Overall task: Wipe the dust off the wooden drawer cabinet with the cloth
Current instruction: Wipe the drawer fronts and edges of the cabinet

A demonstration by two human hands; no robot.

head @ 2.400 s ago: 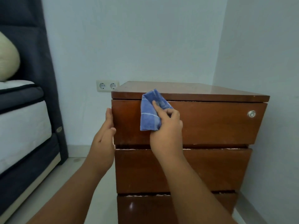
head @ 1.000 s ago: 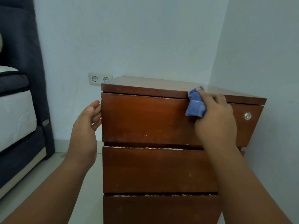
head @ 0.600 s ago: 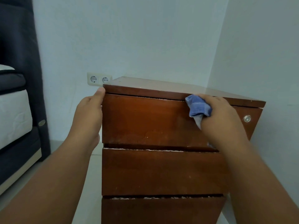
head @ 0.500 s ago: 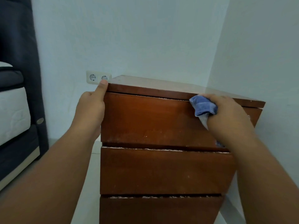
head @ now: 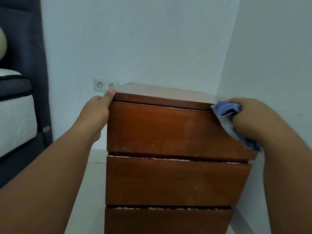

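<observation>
Rightward goes the right hand (head: 258, 122), carrying the blue cloth (head: 225, 109) from mid-drawer to the top right corner of the wooden drawer cabinet (head: 168, 130), fingers clamped round it; the left hand (head: 96, 112) has risen to the top left corner — thumb straight, bracing. Spreading the cloth flatter would likely catch more dust.

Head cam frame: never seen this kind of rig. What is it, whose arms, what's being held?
No robot: one camera worn on a person's head looks forward and down, so both arms at the bottom are the wearer's. The left hand rests against the top left corner of the wooden drawer cabinet, thumb on its edge. The right hand grips a blue cloth at the top right corner. Three drawer fronts show. Behind is a wall socket; at left, a bed.
</observation>
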